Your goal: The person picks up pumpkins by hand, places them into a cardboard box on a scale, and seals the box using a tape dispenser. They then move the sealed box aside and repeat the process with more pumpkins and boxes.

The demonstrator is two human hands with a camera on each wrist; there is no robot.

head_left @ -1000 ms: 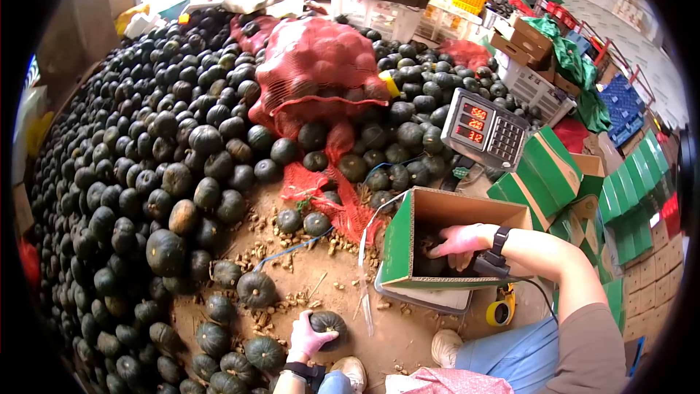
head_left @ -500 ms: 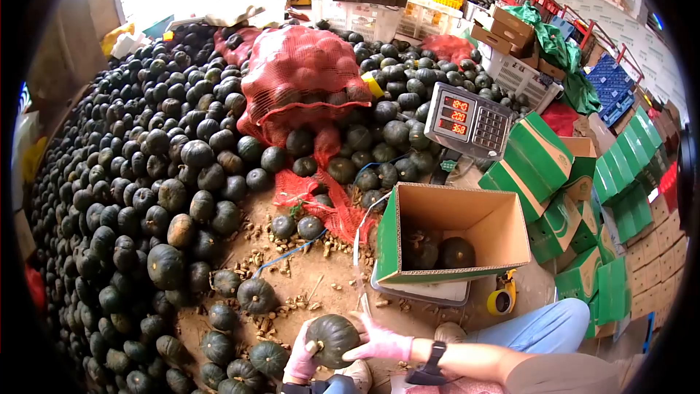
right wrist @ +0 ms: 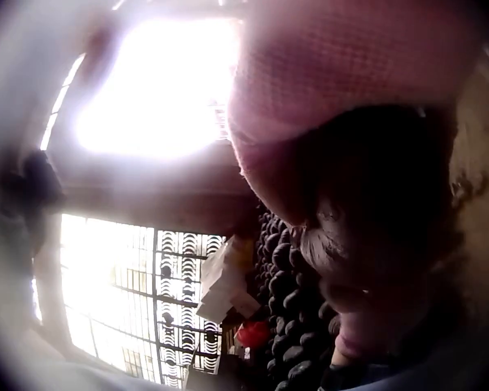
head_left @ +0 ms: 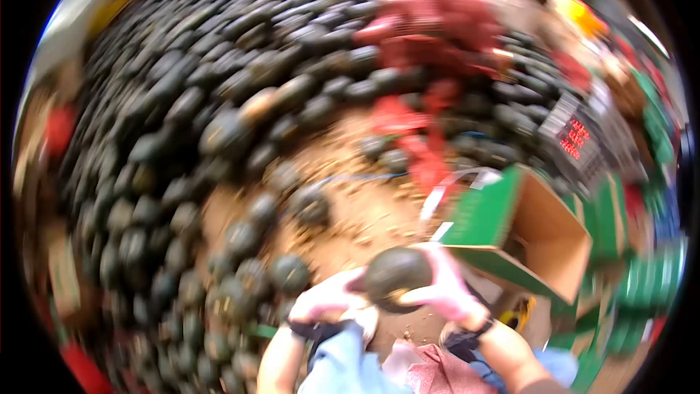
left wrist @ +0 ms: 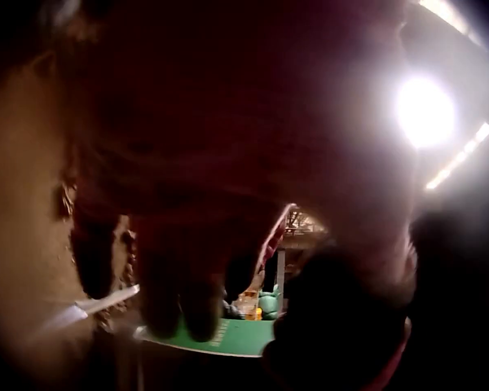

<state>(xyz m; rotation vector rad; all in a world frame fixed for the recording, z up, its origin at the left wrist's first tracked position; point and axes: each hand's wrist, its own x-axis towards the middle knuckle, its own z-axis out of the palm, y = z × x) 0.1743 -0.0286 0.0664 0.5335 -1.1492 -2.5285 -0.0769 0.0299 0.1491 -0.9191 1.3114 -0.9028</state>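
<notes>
Held squash (head_left: 397, 279) lies just left of the open carton (head_left: 477, 219) and nearer our body; it looks roundish, so we read no clear long axis. Our right hand (head_left: 446, 284) grips its carton-side flank and is the nearer hand to the carton. Our left hand (head_left: 328, 298) is at the flank away from the carton; its hold we cannot tell. Count: one held squash, one scale (head_left: 572, 135) beyond the carton; loose squashes (head_left: 226, 131) left of the carton, too blurred to count.

Holds a dark round pumpkin (right wrist: 367, 224) in the pink-gloved right hand (right wrist: 334, 81), before a heap of blackish rounded pumpkins (right wrist: 289, 301) and a bright black-barred window (right wrist: 179, 285).
</notes>
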